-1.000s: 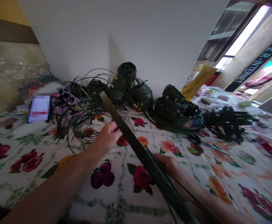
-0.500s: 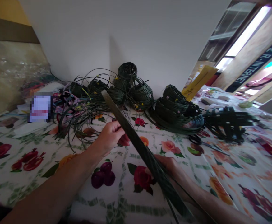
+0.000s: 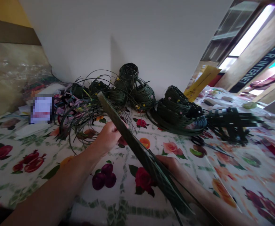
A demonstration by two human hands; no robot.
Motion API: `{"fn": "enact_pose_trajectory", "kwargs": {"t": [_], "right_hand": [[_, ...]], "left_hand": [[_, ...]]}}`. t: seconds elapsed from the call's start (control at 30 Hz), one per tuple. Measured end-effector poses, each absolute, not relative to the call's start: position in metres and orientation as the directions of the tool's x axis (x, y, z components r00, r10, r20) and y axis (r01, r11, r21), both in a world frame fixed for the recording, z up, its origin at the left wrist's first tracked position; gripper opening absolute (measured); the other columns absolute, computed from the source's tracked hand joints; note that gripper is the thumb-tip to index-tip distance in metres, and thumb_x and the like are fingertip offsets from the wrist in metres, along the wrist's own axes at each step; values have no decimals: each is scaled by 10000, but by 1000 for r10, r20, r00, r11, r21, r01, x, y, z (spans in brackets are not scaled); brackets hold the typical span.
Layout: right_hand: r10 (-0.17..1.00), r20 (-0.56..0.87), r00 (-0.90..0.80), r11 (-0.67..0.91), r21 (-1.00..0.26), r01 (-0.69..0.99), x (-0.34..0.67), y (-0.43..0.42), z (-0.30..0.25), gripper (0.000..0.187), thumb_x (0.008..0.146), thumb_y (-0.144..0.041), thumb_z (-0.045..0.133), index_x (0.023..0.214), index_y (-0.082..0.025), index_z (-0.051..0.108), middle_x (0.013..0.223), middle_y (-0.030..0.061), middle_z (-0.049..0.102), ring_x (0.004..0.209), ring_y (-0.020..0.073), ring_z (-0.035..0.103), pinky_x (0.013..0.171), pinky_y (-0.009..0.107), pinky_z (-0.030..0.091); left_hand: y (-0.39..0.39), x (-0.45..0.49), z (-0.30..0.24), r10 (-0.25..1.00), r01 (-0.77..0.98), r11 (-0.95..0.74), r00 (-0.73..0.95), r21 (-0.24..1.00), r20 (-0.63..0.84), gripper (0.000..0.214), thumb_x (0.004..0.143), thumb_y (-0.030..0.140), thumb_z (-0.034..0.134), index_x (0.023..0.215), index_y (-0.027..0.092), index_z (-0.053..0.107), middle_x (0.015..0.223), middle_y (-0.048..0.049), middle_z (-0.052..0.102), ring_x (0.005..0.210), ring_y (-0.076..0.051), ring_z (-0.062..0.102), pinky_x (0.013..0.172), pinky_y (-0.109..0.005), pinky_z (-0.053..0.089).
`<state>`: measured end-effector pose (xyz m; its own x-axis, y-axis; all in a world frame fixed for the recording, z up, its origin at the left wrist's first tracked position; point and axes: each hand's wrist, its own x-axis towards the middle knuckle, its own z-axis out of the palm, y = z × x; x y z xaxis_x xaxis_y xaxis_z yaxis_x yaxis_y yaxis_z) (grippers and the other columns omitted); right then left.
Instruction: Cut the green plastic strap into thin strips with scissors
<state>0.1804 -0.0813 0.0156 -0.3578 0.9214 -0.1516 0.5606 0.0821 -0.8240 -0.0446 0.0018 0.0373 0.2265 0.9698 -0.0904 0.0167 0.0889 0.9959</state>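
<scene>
Your left hand [image 3: 110,135] sits slightly farther left than half a second ago, fingers pinched on the upper part of the long leaf [image 3: 138,150], their tips partly hidden. The leaf's blunt end has swung left too, suggesting small handling adjustments rather than a finished step. The leaf slants above the cloth from upper left to lower right; your right hand [image 3: 169,163] appears closed around its lower part, fingers hidden behind it.

Across the fruit-printed tablecloth [image 3: 92,204], left to right: a blurred panel [image 3: 42,109], a tangle of thin strands [image 3: 85,121], yellow-flecked baskets [image 3: 143,94], a stacked basket group [image 3: 170,110], scissors [image 3: 206,145], loosely crossed strips [image 3: 233,121]. Beyond: a pale wall [image 3: 161,34], a yellow packet [image 3: 202,83] and, farther right, a lettered sign [image 3: 261,62]
</scene>
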Motion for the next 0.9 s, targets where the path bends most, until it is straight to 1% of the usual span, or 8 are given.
{"fn": "enact_pose_trajectory", "kwargs": {"t": [0.1, 0.2, 0.3, 0.47, 0.57, 0.73, 0.9], "right_hand": [[911, -172, -376, 92, -802, 590, 181, -82, 13, 338, 883, -467, 528, 745, -162, 573, 684, 23, 618, 612, 163, 505, 521, 256, 388], [922, -167, -349, 78, -803, 591, 180, -83, 12, 383, 887, -511, 512, 743, -162, 570, 677, 27, 612, 624, 175, 520, 526, 263, 391], [921, -161, -355, 79, -814, 575, 179, -84, 13, 373, 877, -497, 518, 718, -161, 550, 667, 17, 584, 624, 164, 495, 527, 256, 377], [899, -167, -405, 89, -835, 543, 180, -84, 15, 316, 909, -423, 491, 732, -163, 518, 676, -2, 549, 623, 137, 435, 528, 241, 344], [904, -164, -396, 103, -814, 572, 181, -82, 13, 348, 913, -451, 514, 707, -172, 483, 653, -23, 500, 608, 123, 382, 510, 229, 317], [899, -150, -412, 117, -823, 556, 185, -80, 9, 365, 918, -479, 506, 710, -180, 499, 675, -13, 527, 602, 129, 418, 515, 232, 342], [906, -155, -394, 112, -808, 578, 184, -79, 13, 345, 886, -471, 559, 711, -190, 463, 674, -22, 490, 612, 128, 392, 521, 235, 334]], "left_hand": [[0, -42, 37, 975, 14, 59, 212, 998, -60, 234, 805, 295, 644, 649, 149, 550, 553, -9, 617, 477, -128, 601, 489, -243, 501], [-1, -42, 36, 977, -5, 56, 205, 998, -54, 245, 797, 311, 652, 644, 150, 546, 553, -10, 619, 476, -130, 600, 482, -244, 498], [-1, -43, 37, 971, -14, 75, 227, 997, -69, 235, 784, 308, 663, 649, 141, 567, 554, -4, 619, 471, -123, 603, 481, -234, 497], [-1, -43, 38, 970, -9, 82, 232, 997, -78, 227, 795, 300, 652, 656, 139, 572, 554, -4, 621, 469, -119, 606, 478, -225, 495], [-1, -43, 38, 969, -9, 72, 239, 997, -68, 218, 812, 298, 638, 677, 143, 564, 565, 0, 620, 473, -116, 606, 496, -233, 507], [-2, -45, 36, 960, 6, 77, 269, 997, -76, 219, 852, 296, 595, 694, 153, 547, 580, 0, 627, 481, -122, 621, 498, -231, 501], [-3, -41, 34, 951, 5, 83, 298, 997, -80, 207, 848, 294, 594, 697, 157, 557, 556, 3, 622, 469, -122, 612, 487, -233, 504]]}}
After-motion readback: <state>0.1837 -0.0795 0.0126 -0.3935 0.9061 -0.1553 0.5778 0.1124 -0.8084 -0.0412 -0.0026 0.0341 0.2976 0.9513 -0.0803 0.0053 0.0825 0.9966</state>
